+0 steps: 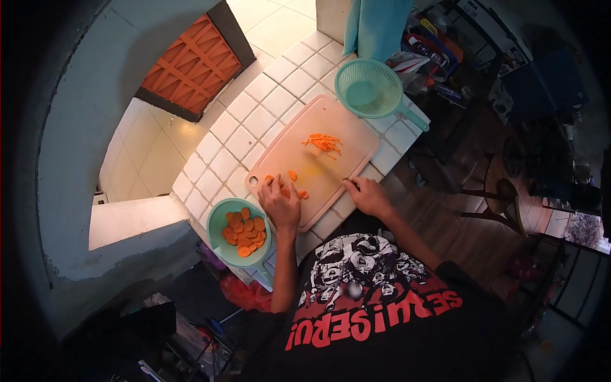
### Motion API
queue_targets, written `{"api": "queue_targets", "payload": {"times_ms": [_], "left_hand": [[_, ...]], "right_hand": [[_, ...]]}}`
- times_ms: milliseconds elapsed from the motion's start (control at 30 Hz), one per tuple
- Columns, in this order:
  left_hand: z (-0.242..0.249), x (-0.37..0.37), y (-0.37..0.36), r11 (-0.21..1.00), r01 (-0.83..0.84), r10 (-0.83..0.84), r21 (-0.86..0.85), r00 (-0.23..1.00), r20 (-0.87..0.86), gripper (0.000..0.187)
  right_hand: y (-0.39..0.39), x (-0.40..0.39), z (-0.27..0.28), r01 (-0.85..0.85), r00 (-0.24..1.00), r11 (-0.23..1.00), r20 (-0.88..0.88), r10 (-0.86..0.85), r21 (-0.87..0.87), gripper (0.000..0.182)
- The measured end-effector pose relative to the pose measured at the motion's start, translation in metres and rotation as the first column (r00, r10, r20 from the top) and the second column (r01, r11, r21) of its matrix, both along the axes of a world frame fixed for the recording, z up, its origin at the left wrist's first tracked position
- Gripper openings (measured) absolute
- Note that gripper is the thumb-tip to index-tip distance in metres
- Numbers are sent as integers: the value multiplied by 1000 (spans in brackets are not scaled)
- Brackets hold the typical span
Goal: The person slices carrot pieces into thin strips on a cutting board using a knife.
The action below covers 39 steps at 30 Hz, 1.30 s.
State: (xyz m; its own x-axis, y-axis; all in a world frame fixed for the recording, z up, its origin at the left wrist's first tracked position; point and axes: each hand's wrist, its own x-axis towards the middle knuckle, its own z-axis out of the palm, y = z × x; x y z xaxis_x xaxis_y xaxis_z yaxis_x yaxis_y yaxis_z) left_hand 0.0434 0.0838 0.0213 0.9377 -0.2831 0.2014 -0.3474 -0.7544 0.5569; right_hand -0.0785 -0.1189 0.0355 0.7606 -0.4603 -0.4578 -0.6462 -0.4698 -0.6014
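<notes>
A pink cutting board (337,121) lies on the white tiled counter. My right hand (368,196) is closed round the handle of a knife (329,169), whose blurred blade points up and left over the board. My left hand (280,204) rests at the board's lower left, its fingers bent over orange carrot slices (292,175); what the fingertips touch is partly hidden. A small heap of thin carrot strips (323,142) sits above the blade. Left of my left hand, a green strainer (216,222) holds several round carrot slices (245,232).
A second green strainer (369,89) with a handle stands at the counter's upper right, overlapping the board's corner. A teal cloth (382,28) hangs behind it. A wooden chair (499,197) is on the floor at the right. Red plastic bags (245,293) lie below the counter's left end.
</notes>
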Motion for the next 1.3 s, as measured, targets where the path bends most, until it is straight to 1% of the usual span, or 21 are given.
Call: {"api": "queue_targets", "payload": {"times_ms": [167,233,267,333,367,433,467,533,567,633,700,800,867,900,967,1000,1067,1100,1167,1233,1300], "left_hand": [[5,3,-11,999,-49,48,15,999,23,30],[11,5,-17,995,-33,36,92,999,-32,26],[9,6,-18,995,-37,40,90,999,-30,26],[0,8,-20,993,17,-23,117,998,50,24],[-4,9,-20,993,14,-20,116,999,50,24],[-8,12,-20,980,193,-194,51,981,23,24],[-9,11,-21,981,188,-190,53,982,21,24],[-8,8,-26,995,98,-101,33,990,100,23],[-7,6,-26,995,97,-100,28,990,99,23],[-5,4,-23,997,-31,27,68,998,62,22],[-4,6,-21,998,-19,14,62,998,69,20],[-2,13,-21,995,22,-32,101,994,101,16],[-1,16,-22,970,66,-91,236,991,97,12],[-1,18,-21,970,61,-87,234,991,101,12],[-2,22,-19,972,188,-203,144,974,97,12],[-5,23,-18,972,185,-200,143,975,98,12],[-7,22,-19,959,270,-278,89,955,105,16],[-7,19,-19,960,267,-275,85,956,106,16],[4,13,-21,990,11,-26,137,994,109,22],[5,11,-20,985,43,-60,166,993,100,24],[5,10,-17,978,63,-83,199,993,89,25]], "right_hand": [[-17,0,13,11,999,998,38,-13,54,49],[-15,-1,15,-7,999,999,52,5,51,50],[-13,-1,16,-5,999,999,54,2,50,50],[-10,-3,14,-6,998,999,58,3,46,50],[-10,-4,10,-5,996,999,91,1,50,50],[-11,-5,1,-8,992,998,124,1,55,51],[-13,-6,-3,-12,990,998,138,2,68,50],[-13,-9,-4,-18,989,997,150,6,79,49],[-14,-10,-1,0,983,997,184,-15,83,48],[-18,-10,2,21,976,996,217,-38,81,46],[-20,-12,3,41,969,988,236,-76,149,43],[-20,-14,3,50,961,991,264,-82,126,41],[-19,-14,4,43,965,991,251,-73,124,42],[-18,-13,3,35,969,991,236,-66,131,42],[-18,-12,-11,-6,971,987,237,-32,159,43],[-18,-13,-18,-41,973,981,230,-3,187,44],[-17,-11,-14,-55,979,982,204,17,182,45],[-17,-9,-11,-65,983,982,179,33,178,46],[-18,-8,-2,-50,983,981,181,16,186,47],[-18,-10,-3,-40,984,979,180,3,200,47],[-18,-12,-13,-17,973,988,228,-18,153,47]]}}
